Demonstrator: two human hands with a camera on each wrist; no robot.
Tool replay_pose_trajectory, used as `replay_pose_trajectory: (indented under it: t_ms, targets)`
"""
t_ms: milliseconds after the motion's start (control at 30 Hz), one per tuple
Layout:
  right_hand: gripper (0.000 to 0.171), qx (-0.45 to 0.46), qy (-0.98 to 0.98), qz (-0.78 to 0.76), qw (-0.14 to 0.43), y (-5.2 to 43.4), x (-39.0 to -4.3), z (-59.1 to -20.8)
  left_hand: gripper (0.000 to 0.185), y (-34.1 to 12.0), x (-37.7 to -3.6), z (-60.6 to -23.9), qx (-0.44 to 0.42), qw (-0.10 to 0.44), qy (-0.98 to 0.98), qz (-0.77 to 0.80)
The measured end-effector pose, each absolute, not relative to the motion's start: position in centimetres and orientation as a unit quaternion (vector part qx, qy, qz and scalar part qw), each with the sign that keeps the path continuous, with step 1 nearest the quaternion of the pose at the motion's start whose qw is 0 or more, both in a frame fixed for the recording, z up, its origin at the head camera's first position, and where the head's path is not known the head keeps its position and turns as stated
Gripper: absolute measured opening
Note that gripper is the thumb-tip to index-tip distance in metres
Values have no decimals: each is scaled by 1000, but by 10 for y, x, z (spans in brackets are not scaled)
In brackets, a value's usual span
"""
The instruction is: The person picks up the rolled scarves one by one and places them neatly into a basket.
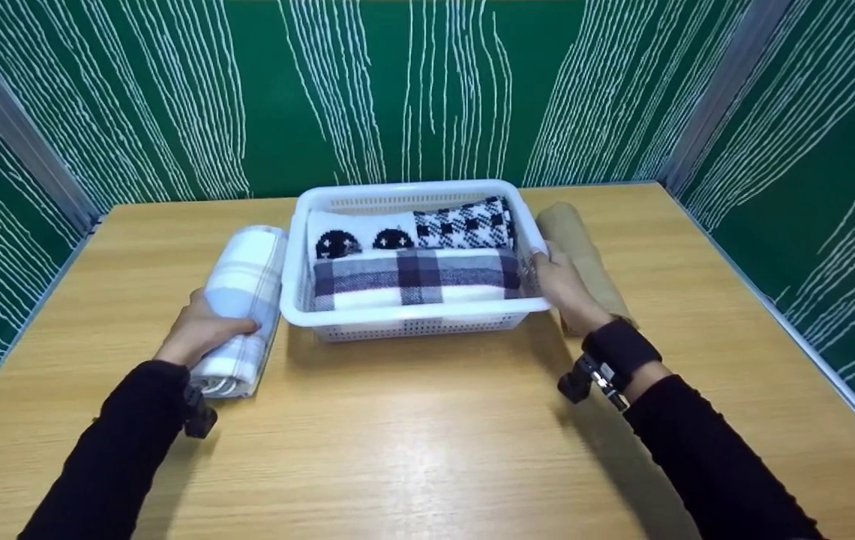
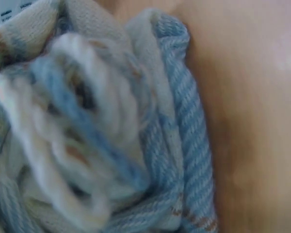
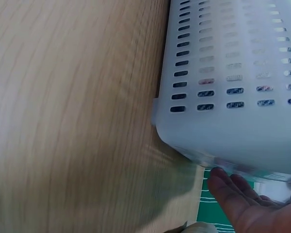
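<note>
Your left hand (image 1: 199, 330) lies on top of the rolled pale blue-and-white plaid towel (image 1: 244, 300), fingers curled over its near half and gripping it. That roll lies on the light wooden surface (image 1: 412, 435), lengthwise away from you, just beside the left wall of the white perforated plastic basket (image 1: 412, 319). In the left wrist view the roll's spiral end (image 2: 97, 131) fills nearly the whole picture, blurred, with the wood beside it.

Your right hand (image 1: 562, 289) holds the basket's right rim, fingers hooked over the edge at the near right corner. The right wrist view shows the fingertips (image 3: 223, 182) against the lip of the slotted basket wall (image 3: 233, 73).

Between your 2 hands, the basket holds 3 rolled towels. The purple, black and white plaid towel (image 1: 416, 279) lies across the near side, reaching from wall to wall. Behind it, toward your left hand's side, sits the white towel with black round motifs (image 1: 360, 236); toward your right hand's side sits the black-and-white checked towel (image 1: 465, 223).

Just past your right hand, outside the basket, the rolled tan towel (image 1: 574, 236) lies on the surface along the basket's right wall; your hand and wrist cover its near end.
</note>
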State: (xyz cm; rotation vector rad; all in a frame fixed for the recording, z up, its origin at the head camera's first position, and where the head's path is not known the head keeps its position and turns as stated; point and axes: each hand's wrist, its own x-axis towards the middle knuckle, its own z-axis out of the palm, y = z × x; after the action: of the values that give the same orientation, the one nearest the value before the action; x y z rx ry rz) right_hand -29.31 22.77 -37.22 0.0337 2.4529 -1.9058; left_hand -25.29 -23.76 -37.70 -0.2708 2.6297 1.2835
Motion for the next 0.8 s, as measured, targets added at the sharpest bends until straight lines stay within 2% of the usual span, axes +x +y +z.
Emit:
replay_pose_trajectory:
  t_ms: [533, 800]
  targets:
    - [43, 26, 783, -620, 22, 226, -293, -371, 98, -250, -217, -376, -49, 135, 881, 452]
    - [44, 30, 784, -619, 24, 226, -292, -370, 91, -256, -203, -374, -25, 160, 885, 438]
